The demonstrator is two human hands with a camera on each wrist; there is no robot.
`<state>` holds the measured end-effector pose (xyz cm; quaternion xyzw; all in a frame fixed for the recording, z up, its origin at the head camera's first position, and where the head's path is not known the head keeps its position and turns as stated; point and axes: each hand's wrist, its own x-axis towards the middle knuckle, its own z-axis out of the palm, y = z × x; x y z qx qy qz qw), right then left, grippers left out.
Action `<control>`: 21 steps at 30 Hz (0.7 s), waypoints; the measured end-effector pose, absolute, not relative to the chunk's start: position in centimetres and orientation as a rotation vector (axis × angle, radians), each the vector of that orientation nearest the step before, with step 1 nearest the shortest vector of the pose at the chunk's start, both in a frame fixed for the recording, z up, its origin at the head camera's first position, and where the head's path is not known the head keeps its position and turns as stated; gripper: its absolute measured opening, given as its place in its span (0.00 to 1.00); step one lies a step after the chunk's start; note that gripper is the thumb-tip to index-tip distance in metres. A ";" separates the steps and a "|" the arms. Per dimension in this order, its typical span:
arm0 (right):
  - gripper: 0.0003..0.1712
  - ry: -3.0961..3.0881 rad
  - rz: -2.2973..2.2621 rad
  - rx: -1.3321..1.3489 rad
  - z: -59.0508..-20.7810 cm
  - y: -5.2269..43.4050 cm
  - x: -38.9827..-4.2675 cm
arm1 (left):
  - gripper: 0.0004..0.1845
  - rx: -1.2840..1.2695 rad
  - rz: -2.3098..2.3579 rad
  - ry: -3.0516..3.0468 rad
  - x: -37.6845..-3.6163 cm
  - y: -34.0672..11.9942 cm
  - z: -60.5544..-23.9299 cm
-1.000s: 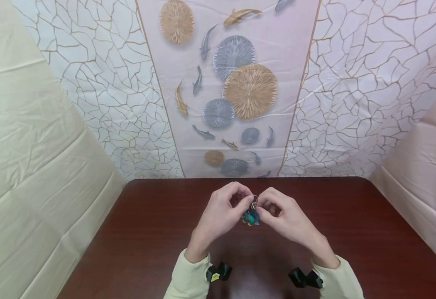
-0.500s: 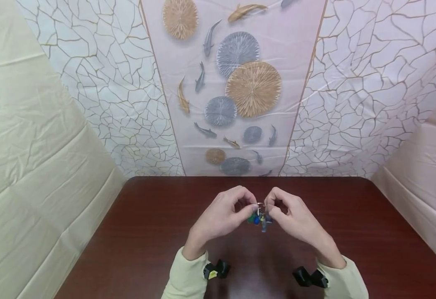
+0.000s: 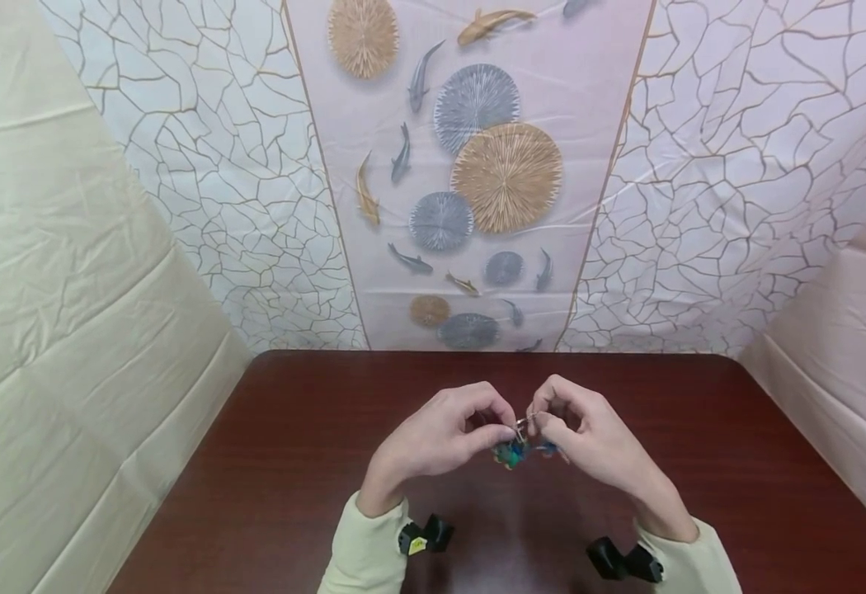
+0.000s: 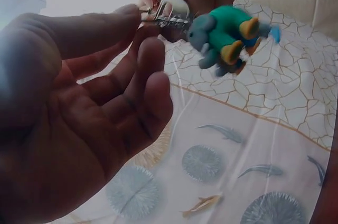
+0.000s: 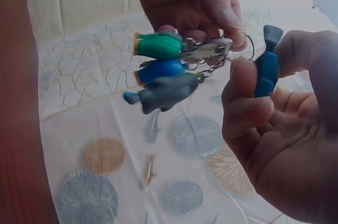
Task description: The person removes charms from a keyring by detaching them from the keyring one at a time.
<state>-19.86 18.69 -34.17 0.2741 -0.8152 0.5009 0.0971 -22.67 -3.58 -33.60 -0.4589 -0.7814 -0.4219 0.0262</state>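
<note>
Above the dark wooden table [image 3: 292, 462], both hands meet on a keyring [image 3: 522, 426] hung with small toy charms [image 3: 510, 452]. My left hand [image 3: 509, 421] pinches the metal ring [image 4: 165, 15] between thumb and forefinger. A grey figure in green [image 4: 224, 36] dangles beside it. My right hand [image 3: 538, 419] holds a dark blue charm [image 5: 266, 68] between thumb and fingers, close to the ring [image 5: 240, 42]. Green [image 5: 158, 46], blue [image 5: 158, 71] and grey [image 5: 163, 93] charms stick out sideways from the ring. The left hand [image 5: 195, 2] shows at the top of the right wrist view.
Patterned sheets with fish and round discs [image 3: 503, 177] hang behind the table; plain cream cloth [image 3: 69, 289] covers the left side and pinkish cloth [image 3: 841, 346] the right. Black camera mounts [image 3: 425, 536] [image 3: 622, 561] sit on both wrists.
Both hands have dropped a little toward me and drifted right, still joined on the keyring. The charms have swung and now hang lower between the fingers.
</note>
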 end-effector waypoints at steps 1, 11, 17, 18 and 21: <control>0.10 -2.409 1.513 0.820 -34.1 18.7 -19.8 | 0.02 -1.438 -1.296 -2.413 -22.7 -3.6 -33.6; 0.08 -2.303 1.595 0.855 -33.8 18.4 -19.1 | 0.02 -1.540 -1.305 -2.268 -22.7 -3.6 -33.7; 0.08 -2.281 1.580 0.814 -33.6 18.4 -18.8 | 0.02 -1.532 -1.348 -2.190 -22.8 -3.2 -33.8; 0.08 -2.275 1.576 0.815 -33.6 18.4 -18.8 | 0.02 -1.531 -1.353 -2.181 -22.8 -3.1 -33.8; 0.08 -2.250 1.569 0.832 -33.6 18.5 -18.6 | 0.02 -1.529 -1.320 -2.162 -22.8 -2.9 -33.9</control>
